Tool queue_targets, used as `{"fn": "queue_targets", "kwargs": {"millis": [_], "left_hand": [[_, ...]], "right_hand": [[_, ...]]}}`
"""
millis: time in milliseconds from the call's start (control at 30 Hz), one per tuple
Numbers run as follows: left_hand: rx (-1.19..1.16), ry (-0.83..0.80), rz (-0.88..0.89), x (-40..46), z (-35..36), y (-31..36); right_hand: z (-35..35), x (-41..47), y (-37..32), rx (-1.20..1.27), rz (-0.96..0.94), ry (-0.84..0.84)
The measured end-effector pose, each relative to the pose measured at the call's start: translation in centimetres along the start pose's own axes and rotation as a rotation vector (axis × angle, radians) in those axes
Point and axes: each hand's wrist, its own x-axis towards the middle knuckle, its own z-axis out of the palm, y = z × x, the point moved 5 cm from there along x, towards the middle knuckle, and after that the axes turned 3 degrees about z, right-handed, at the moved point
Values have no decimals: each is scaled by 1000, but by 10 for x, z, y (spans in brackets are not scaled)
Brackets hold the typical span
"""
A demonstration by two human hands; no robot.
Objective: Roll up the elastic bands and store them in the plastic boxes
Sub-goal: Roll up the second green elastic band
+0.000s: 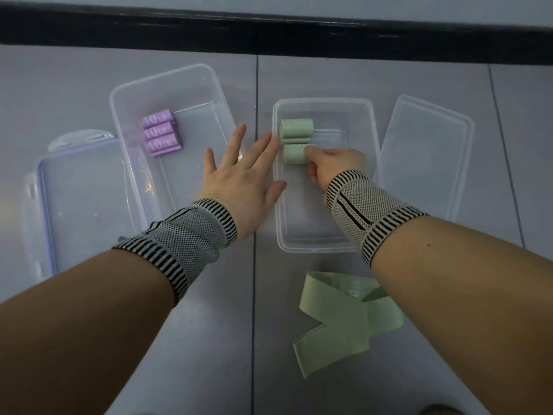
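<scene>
Two clear plastic boxes stand on the grey table. The left box holds three purple rolled bands marked 10 LB. The right box holds green rolled bands; one roll lies at the far end, and my right hand pinches another green roll just in front of it. My left hand hovers flat with spread fingers between the boxes, its fingertips near the right box's left wall. An unrolled green band lies crossed on the table in front of the right box.
A lid with purple clips lies left of the left box. A clear lid lies right of the right box. A black strip runs along the table's far edge. Both wrists wear striped knit supports.
</scene>
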Motion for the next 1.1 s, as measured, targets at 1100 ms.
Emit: {"fn": "queue_targets", "kwargs": {"millis": [1100], "left_hand": [[-8,-21,-3,0,0,1]], "right_hand": [[6,-8,-18,-349,-183,54]]}}
